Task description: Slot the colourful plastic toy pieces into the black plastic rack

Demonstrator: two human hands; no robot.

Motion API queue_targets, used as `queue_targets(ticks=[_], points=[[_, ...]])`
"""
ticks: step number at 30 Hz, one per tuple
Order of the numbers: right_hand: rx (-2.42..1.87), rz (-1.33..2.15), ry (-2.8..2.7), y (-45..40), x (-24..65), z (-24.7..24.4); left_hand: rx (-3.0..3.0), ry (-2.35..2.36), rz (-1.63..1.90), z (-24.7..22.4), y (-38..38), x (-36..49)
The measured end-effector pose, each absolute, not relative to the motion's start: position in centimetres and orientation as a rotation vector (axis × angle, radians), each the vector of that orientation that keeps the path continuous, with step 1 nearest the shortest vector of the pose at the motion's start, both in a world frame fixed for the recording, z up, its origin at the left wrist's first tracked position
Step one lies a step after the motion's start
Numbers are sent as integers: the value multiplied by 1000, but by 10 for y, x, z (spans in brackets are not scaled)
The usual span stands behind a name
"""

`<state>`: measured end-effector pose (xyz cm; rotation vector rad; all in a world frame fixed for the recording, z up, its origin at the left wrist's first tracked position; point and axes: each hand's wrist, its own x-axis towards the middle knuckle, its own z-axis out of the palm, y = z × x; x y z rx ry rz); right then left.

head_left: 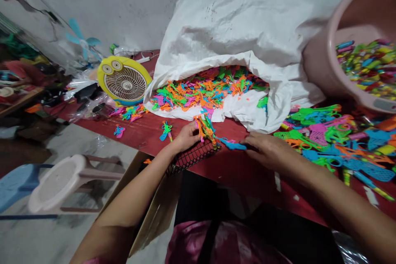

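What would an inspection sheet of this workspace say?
Surface: red table, small pieces scattered on it
Job's things: bright plastic pieces in an open white sack; black mesh near the left hand
Clutter: loose pile at right; clear plastic wrap at left
Grippers: left hand at an orange-and-green bundle; right hand touching a blue piece
Cables: white power strip behind the yellow fan; dark wall cords
Surroundings: two stools, left; pink bucket, right
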<state>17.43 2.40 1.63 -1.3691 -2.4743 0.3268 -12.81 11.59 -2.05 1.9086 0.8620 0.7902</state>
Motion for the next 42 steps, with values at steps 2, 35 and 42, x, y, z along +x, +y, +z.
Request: queue_targets(ticks=[2, 35, 42], points=[[-1265, 439, -2449, 26, 173, 19, 1943, 915, 841, -24, 116, -124], [-1317, 201, -2386, 12, 162, 2, 1912, 1010, 627, 2, 118, -133], [-1360, 160, -2413, 5, 160, -1, 1938, 1011, 679, -4, 117, -129]])
